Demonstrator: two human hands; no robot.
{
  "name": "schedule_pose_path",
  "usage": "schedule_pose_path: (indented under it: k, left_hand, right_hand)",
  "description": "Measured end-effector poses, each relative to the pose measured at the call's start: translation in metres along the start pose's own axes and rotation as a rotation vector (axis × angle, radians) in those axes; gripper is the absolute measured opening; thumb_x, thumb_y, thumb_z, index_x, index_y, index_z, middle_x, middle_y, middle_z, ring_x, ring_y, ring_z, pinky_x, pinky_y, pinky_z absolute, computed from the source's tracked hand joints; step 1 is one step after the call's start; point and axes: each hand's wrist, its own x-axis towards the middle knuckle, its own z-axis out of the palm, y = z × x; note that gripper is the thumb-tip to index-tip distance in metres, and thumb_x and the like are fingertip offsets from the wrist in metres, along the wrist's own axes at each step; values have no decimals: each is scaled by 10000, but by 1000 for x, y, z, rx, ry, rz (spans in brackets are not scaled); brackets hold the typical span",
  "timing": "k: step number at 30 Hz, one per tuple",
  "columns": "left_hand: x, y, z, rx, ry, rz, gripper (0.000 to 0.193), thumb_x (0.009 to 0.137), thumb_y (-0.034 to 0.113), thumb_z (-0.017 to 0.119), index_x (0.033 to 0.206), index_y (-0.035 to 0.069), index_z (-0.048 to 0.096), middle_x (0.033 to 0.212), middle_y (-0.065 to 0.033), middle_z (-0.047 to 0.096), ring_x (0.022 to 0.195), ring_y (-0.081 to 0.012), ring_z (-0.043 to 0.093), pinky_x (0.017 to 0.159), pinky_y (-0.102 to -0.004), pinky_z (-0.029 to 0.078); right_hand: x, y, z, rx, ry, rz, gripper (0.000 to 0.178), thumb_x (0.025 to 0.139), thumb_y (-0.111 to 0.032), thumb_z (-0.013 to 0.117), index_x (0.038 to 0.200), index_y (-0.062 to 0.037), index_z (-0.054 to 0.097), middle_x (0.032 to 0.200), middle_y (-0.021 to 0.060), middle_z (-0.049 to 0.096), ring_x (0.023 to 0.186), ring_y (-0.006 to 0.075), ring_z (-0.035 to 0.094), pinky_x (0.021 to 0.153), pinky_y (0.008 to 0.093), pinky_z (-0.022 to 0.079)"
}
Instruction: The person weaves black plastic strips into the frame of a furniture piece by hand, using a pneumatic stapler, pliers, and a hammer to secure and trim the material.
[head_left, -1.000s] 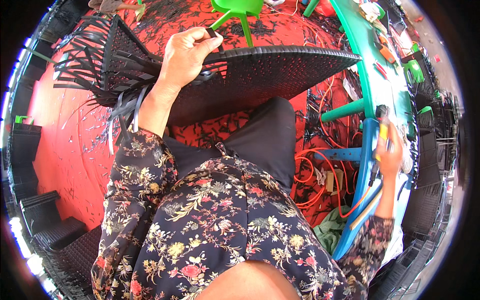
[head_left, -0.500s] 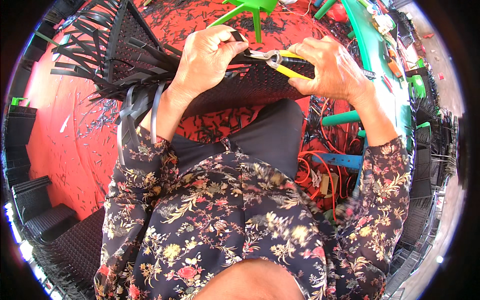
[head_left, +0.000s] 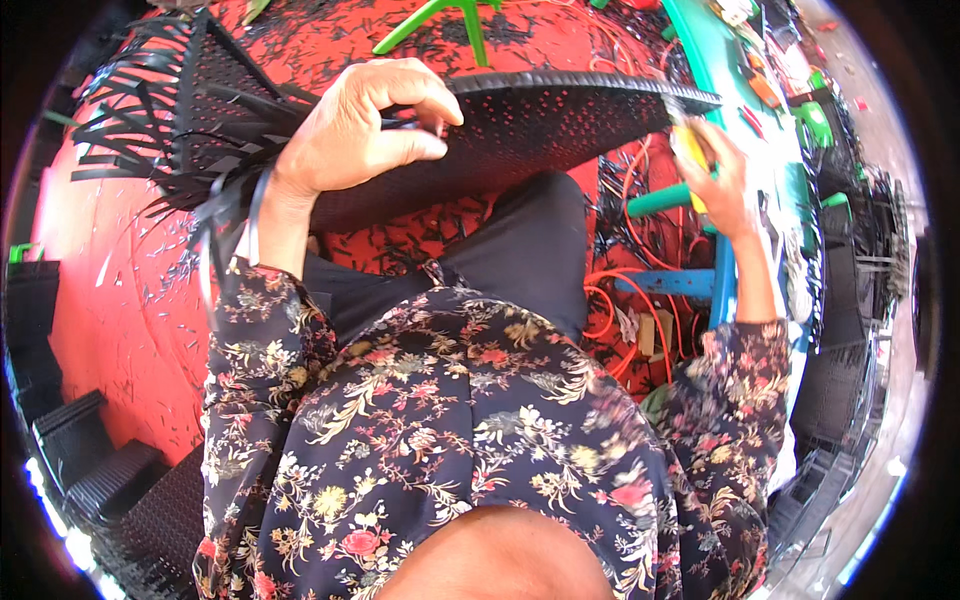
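Across my lap lies a black woven plastic panel with a braided upper edge. Long loose black strips fan out from its left side. My left hand is over the panel's upper edge, thumb and forefinger apart and no strip visible between them. Some strips hang past that wrist. Near the panel's right end, my right hand is closed round yellow-handled snips. The snips are blurred, and their blades lie close to the rim, so I cannot tell whether they touch it.
A green bench stands at the right with tools and scraps on it. A bright green stool is beyond the panel. Black offcuts litter the red floor covering. An orange hose loops by a blue bar; black woven furniture is at left.
The snips have moved right with my right hand, away from my left hand. My left hand has shifted left, and its pinch on a black strip has opened. More of the panel shows.
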Motion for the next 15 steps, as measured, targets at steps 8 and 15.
schedule_pose_path:
  k: [8, 15]
  left_hand:
    - [-3, -9, 6, -173, 274, -168, 337, 819, 80, 647, 1146, 10, 606, 927, -42, 643, 879, -124, 599, 826, -285, 473]
    - [6, -37, 3, 596, 176, -281, 262, 862, 144, 614, 1087, 13, 642, 1004, -136, 686, 961, -207, 655, 860, -312, 474]
  right_hand:
    - [-316, 132, -149, -460, 344, 1221, 503, 913, -379, 527, 1282, -39, 546, 1199, 168, 604, 1079, 258, 583, 961, 328, 421]
    - [-405, 115, -176, -862, 10, 1763, 622, 856, -550, 527, 1295, -108, 536, 1273, 126, 579, 1180, 359, 523, 980, 514, 396]
